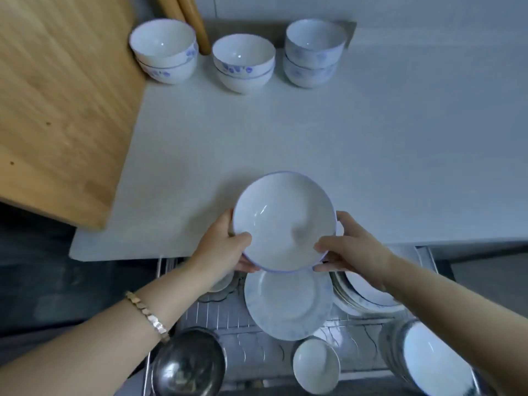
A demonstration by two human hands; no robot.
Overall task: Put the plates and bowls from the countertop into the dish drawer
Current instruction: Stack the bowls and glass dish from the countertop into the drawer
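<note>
A deep white plate (pixel 284 221) is gripped at its rim by the left hand (pixel 221 248) and the right hand (pixel 353 247), above the near countertop (pixel 371 138) edge. The task seems partly done: three bowl stacks (pixel 243 62) are left at the far side. In the open dish drawer (pixel 223 312), plates (pixel 288 305), a small bowl (pixel 315 364) and a steel bowl (pixel 187 364) are already held.

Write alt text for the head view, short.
Both hands, left hand and right hand, hold a white bowl over the counter's front edge, above an open dish drawer holding a plate. Three stacks of bowls stand at the back.
</note>
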